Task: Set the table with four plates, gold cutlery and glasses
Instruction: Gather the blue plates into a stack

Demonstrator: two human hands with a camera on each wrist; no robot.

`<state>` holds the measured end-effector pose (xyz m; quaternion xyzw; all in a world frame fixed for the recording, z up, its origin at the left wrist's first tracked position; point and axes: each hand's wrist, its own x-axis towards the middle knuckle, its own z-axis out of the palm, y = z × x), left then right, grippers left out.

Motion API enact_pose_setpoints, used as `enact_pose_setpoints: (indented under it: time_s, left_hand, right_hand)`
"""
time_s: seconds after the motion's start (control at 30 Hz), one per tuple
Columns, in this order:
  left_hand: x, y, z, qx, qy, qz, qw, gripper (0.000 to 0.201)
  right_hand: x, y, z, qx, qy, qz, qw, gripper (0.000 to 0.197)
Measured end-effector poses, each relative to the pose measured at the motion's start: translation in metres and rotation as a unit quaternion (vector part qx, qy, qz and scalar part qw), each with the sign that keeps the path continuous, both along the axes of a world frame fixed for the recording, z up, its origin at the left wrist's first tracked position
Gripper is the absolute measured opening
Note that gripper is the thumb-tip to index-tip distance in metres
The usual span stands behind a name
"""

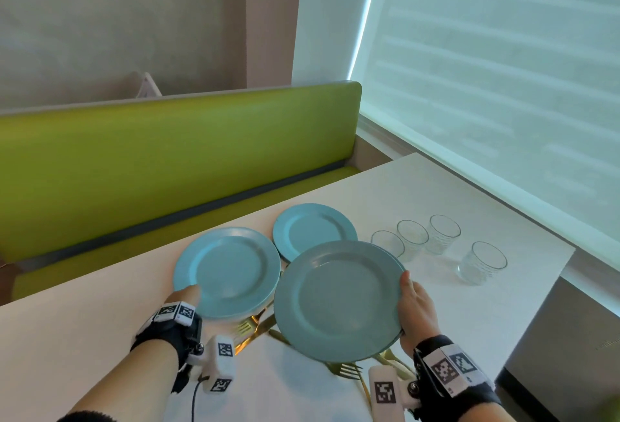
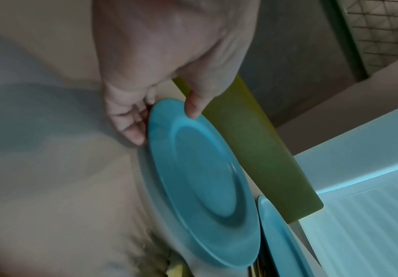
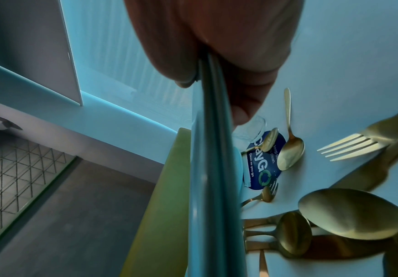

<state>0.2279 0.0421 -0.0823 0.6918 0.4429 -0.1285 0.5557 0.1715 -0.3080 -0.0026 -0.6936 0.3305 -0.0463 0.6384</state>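
Note:
My left hand (image 1: 193, 290) pinches the near rim of a light blue plate (image 1: 228, 270) at the table's left; in the left wrist view the thumb lies on top of the plate (image 2: 200, 174) and the fingers (image 2: 134, 135) go under it. A second blue plate (image 1: 313, 230) lies further back. My right hand (image 1: 407, 294) grips the right rim of a plate (image 1: 339, 300) held above the table; the right wrist view shows two rims (image 3: 212, 168) pressed together. Gold cutlery (image 1: 250, 327) lies loose beneath, with forks and spoons (image 3: 290, 151). Several clear glasses (image 1: 412, 237) stand at the right.
The white table (image 1: 469, 304) ends at the right near a window with a lowered blind (image 1: 503, 86). A green bench (image 1: 167, 159) runs along the far side. A blue round sticker (image 3: 264, 168) is on the tabletop among the cutlery.

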Motion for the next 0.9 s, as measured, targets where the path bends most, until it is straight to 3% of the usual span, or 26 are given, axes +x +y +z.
enact_pose_setpoints:
  time_s: [0.1,0.2,0.5,0.73,0.83,0.9]
  left_hand:
    - [-0.004,-0.006,0.015,-0.076,-0.028,0.072,0.994,0.045]
    - [-0.006,-0.008,0.03,-0.1,-0.054,0.112,0.987,0.049]
    - [-0.01,0.009,0.072,-0.008,-0.164,0.054,0.985,0.058]
    - [-0.021,0.006,0.091,-0.097,-0.176,0.09,0.976,0.056]
    - [-0.023,0.004,0.093,-0.134,-0.178,0.111,0.969,0.055]
    - [-0.021,0.002,0.092,-0.155,-0.184,0.117,0.964,0.054]
  right_hand:
    - [-0.002,0.007,-0.002,-0.001,0.0,-0.004,1.0,0.037]
    - [0.0,0.016,0.003,0.001,-0.001,0.001,1.0,0.035]
    - [0.014,0.068,0.03,0.021,-0.029,0.041,0.999,0.039]
    - [0.031,0.098,0.031,-0.013,-0.047,0.068,0.996,0.044]
    - [0.04,0.101,0.022,-0.014,-0.042,0.07,0.997,0.059]
    - [0.042,0.105,0.03,-0.029,-0.032,0.086,0.995,0.055]
